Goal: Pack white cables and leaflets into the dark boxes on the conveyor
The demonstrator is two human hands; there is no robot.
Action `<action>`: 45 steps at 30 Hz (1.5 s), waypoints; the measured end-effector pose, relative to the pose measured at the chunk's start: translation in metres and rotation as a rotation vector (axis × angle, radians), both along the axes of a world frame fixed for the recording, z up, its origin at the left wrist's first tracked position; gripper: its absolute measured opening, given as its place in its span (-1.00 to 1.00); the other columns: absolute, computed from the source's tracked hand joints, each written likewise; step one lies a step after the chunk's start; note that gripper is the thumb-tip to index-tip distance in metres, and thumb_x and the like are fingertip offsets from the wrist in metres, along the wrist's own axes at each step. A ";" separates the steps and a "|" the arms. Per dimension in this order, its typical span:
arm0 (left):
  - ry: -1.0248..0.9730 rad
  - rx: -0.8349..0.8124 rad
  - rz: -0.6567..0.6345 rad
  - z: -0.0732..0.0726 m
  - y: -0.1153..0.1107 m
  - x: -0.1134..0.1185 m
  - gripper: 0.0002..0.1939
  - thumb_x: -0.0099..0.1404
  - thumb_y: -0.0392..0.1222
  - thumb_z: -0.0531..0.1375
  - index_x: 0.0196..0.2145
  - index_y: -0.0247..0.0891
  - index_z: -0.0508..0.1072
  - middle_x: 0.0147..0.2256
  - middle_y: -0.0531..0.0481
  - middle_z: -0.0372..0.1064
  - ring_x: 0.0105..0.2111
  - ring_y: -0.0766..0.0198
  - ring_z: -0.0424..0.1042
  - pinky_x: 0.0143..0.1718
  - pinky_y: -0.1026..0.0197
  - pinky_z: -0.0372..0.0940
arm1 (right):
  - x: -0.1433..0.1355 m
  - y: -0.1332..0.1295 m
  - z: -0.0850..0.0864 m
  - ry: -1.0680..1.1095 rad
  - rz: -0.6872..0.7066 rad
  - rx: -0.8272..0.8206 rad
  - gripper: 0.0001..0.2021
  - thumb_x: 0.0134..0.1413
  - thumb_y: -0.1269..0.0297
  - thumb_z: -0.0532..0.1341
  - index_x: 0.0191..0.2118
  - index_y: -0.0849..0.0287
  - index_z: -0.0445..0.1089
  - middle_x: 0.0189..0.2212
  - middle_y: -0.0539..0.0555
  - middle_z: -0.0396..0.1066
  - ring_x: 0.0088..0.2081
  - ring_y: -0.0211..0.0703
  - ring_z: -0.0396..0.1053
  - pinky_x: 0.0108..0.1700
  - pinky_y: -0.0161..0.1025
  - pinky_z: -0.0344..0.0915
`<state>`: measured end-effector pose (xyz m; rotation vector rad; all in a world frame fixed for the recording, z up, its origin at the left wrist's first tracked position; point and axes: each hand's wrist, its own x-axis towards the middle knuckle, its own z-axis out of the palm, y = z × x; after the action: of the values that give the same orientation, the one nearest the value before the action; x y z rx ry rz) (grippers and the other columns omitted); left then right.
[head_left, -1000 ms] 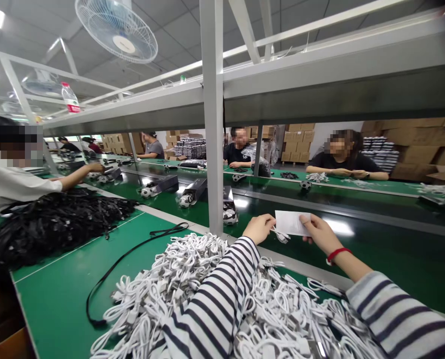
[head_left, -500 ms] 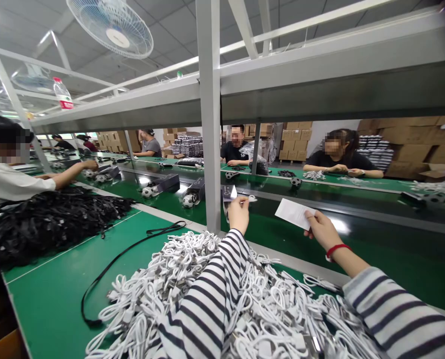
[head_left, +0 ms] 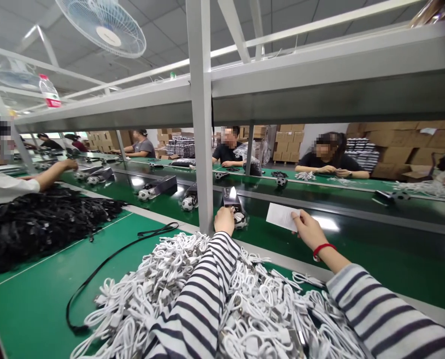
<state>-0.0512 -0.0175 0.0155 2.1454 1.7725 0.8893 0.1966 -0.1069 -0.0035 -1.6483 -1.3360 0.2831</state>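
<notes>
Ball-shaped gadget (head_left: pixel 239 220) and its open black box (head_left: pixel 231 197) are sitting on the dark green belt (head_left: pixel 357 239) just past the near edge, and the left hand (head_left: pixel 224 220) is now resting against them, fingers curled so that whether it is gripping anything is hard to tell. Half a second ago this hand was raised higher, pinching a small white cable end over the belt; a second ago it was beside the white card, so it has been moving away from the card and down to the box, which suggests the cable is being dropped in with the gadget.

The right hand (head_left: pixel 309 230) is holding the white card (head_left: pixel 281 216) pinched by one edge between thumb and fingers, the card tilted and hanging over the belt, well apart from the box. It has been keeping that hold through all three pictures, drifting only slightly left.

Both striped sleeves are lying across the heap of coiled white cables (head_left: pixel 177 279) on the green table (head_left: pixel 39 299). A loose black strap (head_left: pixel 110 259) is trailing beside the heap, a grey post (head_left: pixel 202 149) is standing just left of the left hand, and further boxes with balls (head_left: pixel 188 202) are riding the belt to the left.
</notes>
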 end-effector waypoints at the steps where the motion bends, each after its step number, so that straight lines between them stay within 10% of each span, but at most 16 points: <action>1: 0.045 0.000 -0.015 0.001 -0.002 0.001 -0.77 0.30 -0.25 0.04 -0.18 -0.22 0.47 -0.15 -0.14 0.35 -0.18 0.18 0.36 -0.19 0.27 0.19 | -0.001 0.000 0.000 -0.047 -0.015 0.018 -0.69 0.08 -0.02 -0.03 -0.36 0.10 0.25 -0.64 -0.04 0.31 -0.58 -0.14 0.35 -0.55 -0.27 0.21; 12: 0.462 0.045 -0.123 0.011 -0.022 0.015 -0.76 0.19 -0.38 0.04 -0.21 -0.37 0.44 -0.27 -0.25 0.37 -0.11 -0.02 0.26 -0.16 0.08 0.18 | -0.015 -0.001 0.008 -0.316 0.099 0.307 -0.75 0.12 0.18 0.02 -0.22 0.13 0.39 -0.26 0.10 0.40 -0.24 -0.08 0.34 -0.21 -0.18 0.25; 21: 0.138 0.098 -0.230 0.007 -0.023 0.021 -0.70 0.21 -0.24 0.03 -0.12 -0.23 0.42 -0.15 -0.15 0.30 -0.15 0.10 0.26 -0.18 0.16 0.19 | -0.028 -0.003 0.009 -0.620 0.120 0.410 -0.69 0.15 0.41 -0.03 -0.11 0.11 0.39 -0.26 0.12 0.36 -0.20 -0.06 0.27 -0.14 -0.10 0.25; 25: -0.186 -0.123 -0.479 0.019 -0.024 0.021 -0.65 0.27 -0.07 -0.05 -0.30 -0.27 0.48 -0.36 -0.05 0.36 -0.39 0.28 0.30 -0.39 0.30 0.19 | -0.032 -0.003 0.011 -0.734 0.154 0.414 -0.66 0.12 0.47 -0.03 -0.07 0.10 0.37 -0.23 0.13 0.34 -0.19 -0.07 0.26 -0.15 -0.12 0.27; 31: 0.257 -0.771 -1.021 0.011 -0.032 0.027 -0.62 0.10 0.09 0.18 -0.22 -0.19 0.51 -0.36 0.04 0.38 -0.48 0.35 0.21 -0.50 0.34 0.13 | -0.038 -0.003 0.008 -0.922 0.193 0.358 -0.65 0.13 0.50 -0.03 -0.05 0.14 0.36 -0.22 0.16 0.33 -0.19 -0.07 0.24 -0.18 -0.16 0.29; 45: 0.222 -0.922 -1.179 0.010 -0.034 0.028 -0.62 -0.06 0.07 0.33 -0.29 -0.15 0.53 -0.33 0.09 0.40 -0.33 0.33 0.29 -0.27 0.35 0.19 | -0.040 0.003 -0.001 -1.005 0.153 0.105 -0.63 0.16 0.42 -0.04 0.04 0.06 0.30 -0.23 0.15 0.35 -0.23 -0.07 0.26 -0.24 -0.21 0.23</action>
<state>-0.0228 -0.0519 0.0254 2.0388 0.4519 -0.3997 0.1561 -0.1038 -0.0041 -1.6411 -2.1575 -0.6094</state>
